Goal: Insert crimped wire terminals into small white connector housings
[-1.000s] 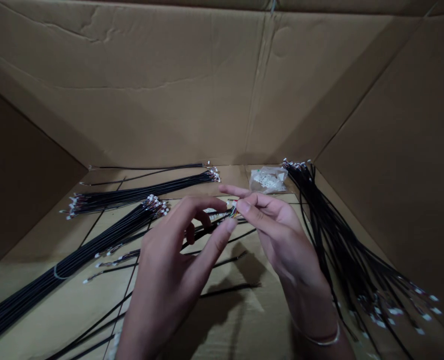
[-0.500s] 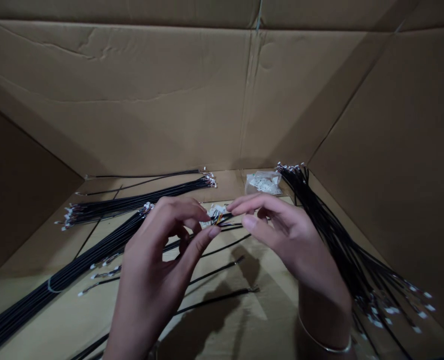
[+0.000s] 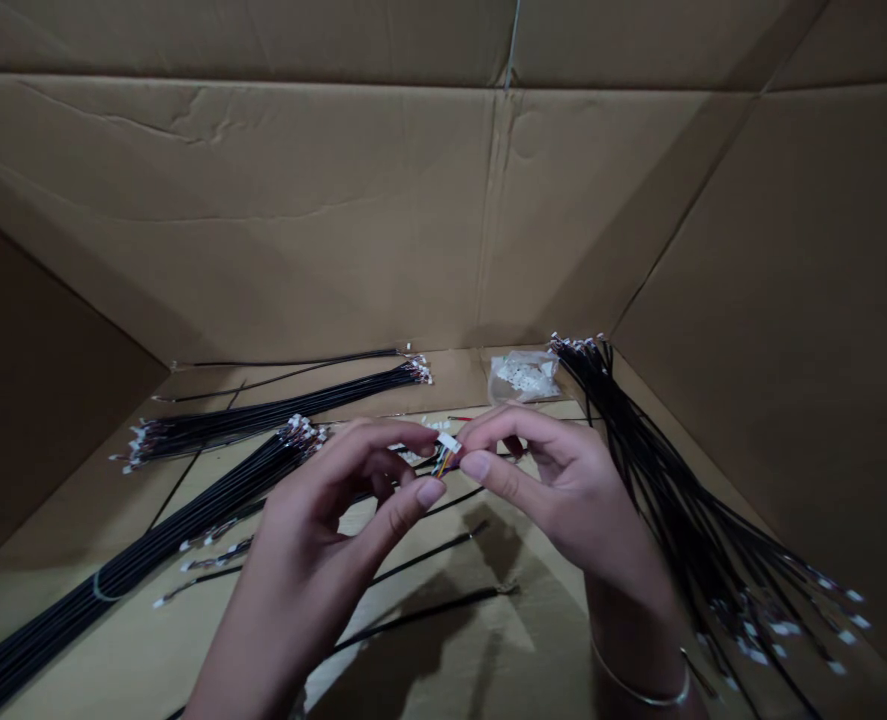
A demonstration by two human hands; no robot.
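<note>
My left hand and my right hand meet above the middle of the board. Between their fingertips is a small white plug connector with thin coloured wires, yellow among them, running down from it. Left thumb and index finger are closed about the wires and the connector's left side. The right thumb and index finger pinch close to the connector's right end; their exact grip is partly hidden. Behind the fingers, more small white connectors lie on the board. Several single black cables lie below the hands.
A tied bundle of black cables lies at left, with another bundle behind it. On the right, a large cable bundle fans out towards me. A clear bag of white connectors sits by the cardboard back wall.
A white connector now shows between my fingertips, where coloured wires were before. My right hand has come in closer to the left and its fingers have closed. The view has tilted slightly.
</note>
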